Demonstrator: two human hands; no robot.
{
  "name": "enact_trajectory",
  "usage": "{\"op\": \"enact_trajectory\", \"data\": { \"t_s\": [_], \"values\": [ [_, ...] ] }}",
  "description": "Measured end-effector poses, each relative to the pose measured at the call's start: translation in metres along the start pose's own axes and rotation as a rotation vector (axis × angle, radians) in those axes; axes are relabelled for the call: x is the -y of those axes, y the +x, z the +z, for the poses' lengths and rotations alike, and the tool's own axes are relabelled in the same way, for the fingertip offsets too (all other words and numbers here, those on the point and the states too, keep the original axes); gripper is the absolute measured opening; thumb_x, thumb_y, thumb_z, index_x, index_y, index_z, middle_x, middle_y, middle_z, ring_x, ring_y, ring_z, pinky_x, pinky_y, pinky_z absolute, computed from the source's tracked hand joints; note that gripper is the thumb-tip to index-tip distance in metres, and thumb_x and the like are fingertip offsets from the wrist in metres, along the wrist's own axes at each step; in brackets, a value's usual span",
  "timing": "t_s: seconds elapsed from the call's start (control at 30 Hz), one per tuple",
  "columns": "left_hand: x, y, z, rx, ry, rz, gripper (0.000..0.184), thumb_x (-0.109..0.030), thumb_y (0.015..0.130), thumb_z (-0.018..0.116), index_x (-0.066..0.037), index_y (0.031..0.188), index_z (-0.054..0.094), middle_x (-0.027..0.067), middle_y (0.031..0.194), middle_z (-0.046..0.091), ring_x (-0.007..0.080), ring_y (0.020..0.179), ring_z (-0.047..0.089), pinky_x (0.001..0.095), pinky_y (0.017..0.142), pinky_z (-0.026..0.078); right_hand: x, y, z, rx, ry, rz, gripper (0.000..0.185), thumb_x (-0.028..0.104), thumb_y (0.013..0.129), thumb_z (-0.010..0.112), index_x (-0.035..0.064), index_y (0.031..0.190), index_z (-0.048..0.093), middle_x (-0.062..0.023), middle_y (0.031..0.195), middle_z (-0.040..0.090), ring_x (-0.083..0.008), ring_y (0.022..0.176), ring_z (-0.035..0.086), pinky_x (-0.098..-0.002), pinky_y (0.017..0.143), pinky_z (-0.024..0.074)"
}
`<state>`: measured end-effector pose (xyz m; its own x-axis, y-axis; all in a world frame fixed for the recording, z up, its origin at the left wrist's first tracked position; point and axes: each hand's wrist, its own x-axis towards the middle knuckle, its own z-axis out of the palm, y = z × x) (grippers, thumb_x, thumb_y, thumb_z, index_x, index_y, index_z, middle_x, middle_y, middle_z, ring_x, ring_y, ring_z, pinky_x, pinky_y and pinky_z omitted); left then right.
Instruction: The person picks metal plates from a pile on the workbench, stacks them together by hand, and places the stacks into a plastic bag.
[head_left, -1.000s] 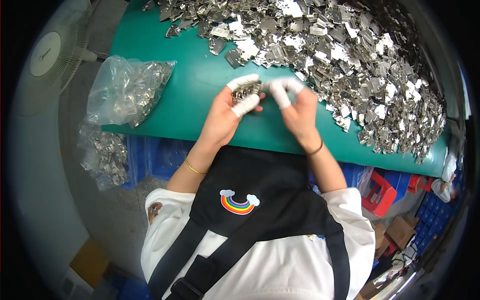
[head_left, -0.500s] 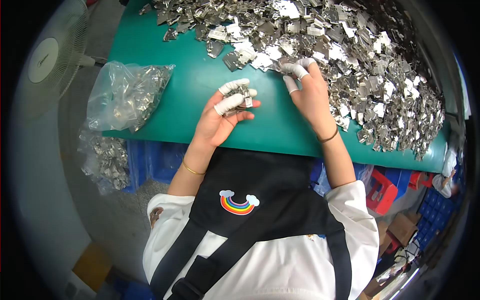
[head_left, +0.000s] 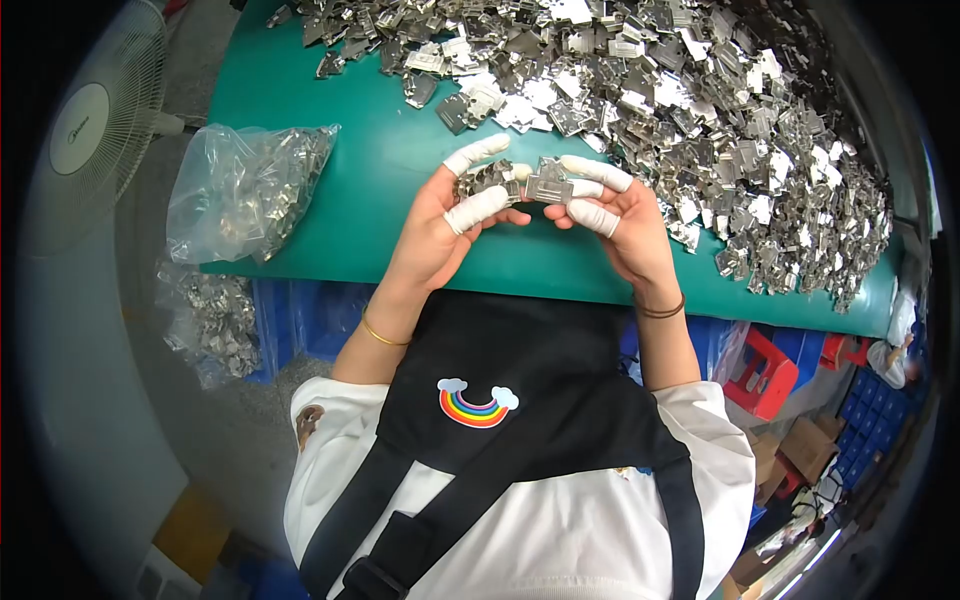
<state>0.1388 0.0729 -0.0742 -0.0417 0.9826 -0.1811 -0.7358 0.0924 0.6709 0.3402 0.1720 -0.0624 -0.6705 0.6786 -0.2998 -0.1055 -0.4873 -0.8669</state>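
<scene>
At ten o'clock, a clear bag (head_left: 235,195) lies on the green table (head_left: 375,235). At eleven, the left hand (head_left: 440,215) grips a metal bunch (head_left: 485,183). Right hand (head_left: 622,212), at two, pinches one metal plate (head_left: 549,183) beside this bunch. The metal heap (head_left: 720,140) spreads from twelve to three.

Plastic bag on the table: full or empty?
Partly full: metal parts show through the clear bag, mostly toward the image's right.

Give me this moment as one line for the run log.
left hand: holds small metal parts | right hand: holds flat metal piece | metal heap: on green table
</scene>
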Motion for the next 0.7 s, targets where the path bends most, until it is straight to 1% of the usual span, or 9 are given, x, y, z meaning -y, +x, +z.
{"op": "enact_trajectory", "data": {
  "t_s": [0.1, 0.23, 0.27, 0.33, 0.37, 0.47, 0.5, 0.6, 0.7],
  "values": [
    [0.000, 0.000, 0.003, -0.027, 0.103, 0.012, 0.049, -0.002, 0.092, 0.060, -0.002, 0.138, 0.044, 0.0142, 0.122, 0.060, 0.0220, 0.107, 0.062, 0.0372, 0.088, 0.055, 0.005, -0.003, 0.000, -0.001, -0.107, 0.004, 0.044, -0.005, 0.086, 0.065, -0.0067, 0.129, 0.052, -0.0193, 0.108, 0.066, -0.0244, 0.096, 0.069, -0.0300, 0.083, 0.0562],
    [0.016, 0.002, -0.003, -0.013, 0.430, 0.107, 0.049, -0.002, 0.087, 0.068, -0.002, 0.133, 0.050, 0.0107, 0.117, 0.063, 0.0189, 0.105, 0.063, 0.0324, 0.086, 0.055, 0.003, -0.006, 0.030, 0.045, -0.571, -0.127, 0.048, -0.002, 0.084, 0.070, -0.0011, 0.130, 0.055, -0.0111, 0.114, 0.067, -0.0180, 0.101, 0.067, -0.0304, 0.090, 0.0539],
    [0.019, 0.002, -0.005, -0.010, 0.431, 0.109, 0.049, -0.002, 0.087, 0.068, -0.002, 0.133, 0.050, 0.0107, 0.117, 0.063, 0.0189, 0.105, 0.063, 0.0324, 0.086, 0.055, 0.000, -0.002, 0.032, 0.026, -0.612, -0.190, 0.038, 0.004, 0.084, 0.071, 0.0021, 0.121, 0.063, -0.0099, 0.098, 0.072, -0.0140, 0.088, 0.069, -0.0278, 0.078, 0.0560],
    [0.021, 0.003, -0.008, -0.078, 0.183, 0.014, 0.049, 0.000, 0.087, 0.067, -0.002, 0.133, 0.051, 0.0116, 0.117, 0.063, 0.0209, 0.105, 0.064, 0.0329, 0.084, 0.055, 0.008, 0.012, 0.022, -0.017, -0.811, -0.283, 0.033, 0.009, 0.083, 0.072, 0.0031, 0.115, 0.066, -0.0098, 0.092, 0.072, -0.0137, 0.076, 0.068, -0.0284, 0.068, 0.0543],
    [0.016, 0.000, -0.010, -0.099, 0.058, -0.058, 0.043, -0.003, 0.090, 0.062, -0.001, 0.132, 0.051, 0.0144, 0.119, 0.063, 0.0246, 0.104, 0.065, 0.0341, 0.083, 0.056, 0.014, 0.021, 0.022, -0.180, -1.025, -0.424, 0.031, 0.013, 0.081, 0.073, 0.0051, 0.111, 0.068, -0.0100, 0.083, 0.069, -0.0192, 0.068, 0.064, -0.0331, 0.063, 0.0513],
    [0.011, -0.002, -0.022, -0.052, -0.104, -0.102, 0.038, -0.008, 0.095, 0.055, 0.000, 0.132, 0.050, 0.0175, 0.120, 0.062, 0.0286, 0.105, 0.065, 0.0362, 0.081, 0.057, 0.014, 0.054, -0.002, -0.360, -1.556, -0.840, 0.043, 0.018, 0.075, 0.076, 0.0067, 0.115, 0.066, -0.0082, 0.099, 0.063, -0.0289, 0.092, 0.056, -0.0393, 0.081, 0.0457],
    [0.014, -0.002, -0.023, -0.050, -0.122, -0.068, 0.038, -0.012, 0.097, 0.052, 0.001, 0.132, 0.049, 0.0195, 0.120, 0.062, 0.0305, 0.105, 0.065, 0.0374, 0.079, 0.058, 0.017, 0.057, -0.003, -0.339, -1.684, -0.805, 0.048, 0.018, 0.073, 0.076, 0.0068, 0.118, 0.064, -0.0081, 0.106, 0.061, -0.0277, 0.099, 0.053, -0.0385, 0.086, 0.0423],
    [0.014, 0.000, -0.025, -0.097, -0.114, -0.050, 0.038, -0.011, 0.097, 0.052, 0.000, 0.133, 0.049, 0.0202, 0.119, 0.062, 0.0315, 0.105, 0.065, 0.0379, 0.078, 0.059, 0.013, 0.063, -0.010, -0.237, -1.781, -0.796, 0.047, 0.016, 0.073, 0.075, 0.0063, 0.118, 0.064, -0.0082, 0.103, 0.061, -0.0277, 0.097, 0.054, -0.0386, 0.087, 0.0416],
    [0.007, -0.005, -0.027, -0.084, -0.129, -0.065, 0.039, -0.011, 0.097, 0.053, -0.001, 0.134, 0.049, 0.0203, 0.119, 0.062, 0.0312, 0.104, 0.065, 0.0385, 0.080, 0.058, 0.018, 0.048, -0.011, 0.047, -1.528, -0.659, 0.053, 0.007, 0.070, 0.072, 0.0122, 0.122, 0.062, -0.0087, 0.104, 0.062, -0.0283, 0.098, 0.054, -0.0386, 0.089, 0.0403]
  ]
}}
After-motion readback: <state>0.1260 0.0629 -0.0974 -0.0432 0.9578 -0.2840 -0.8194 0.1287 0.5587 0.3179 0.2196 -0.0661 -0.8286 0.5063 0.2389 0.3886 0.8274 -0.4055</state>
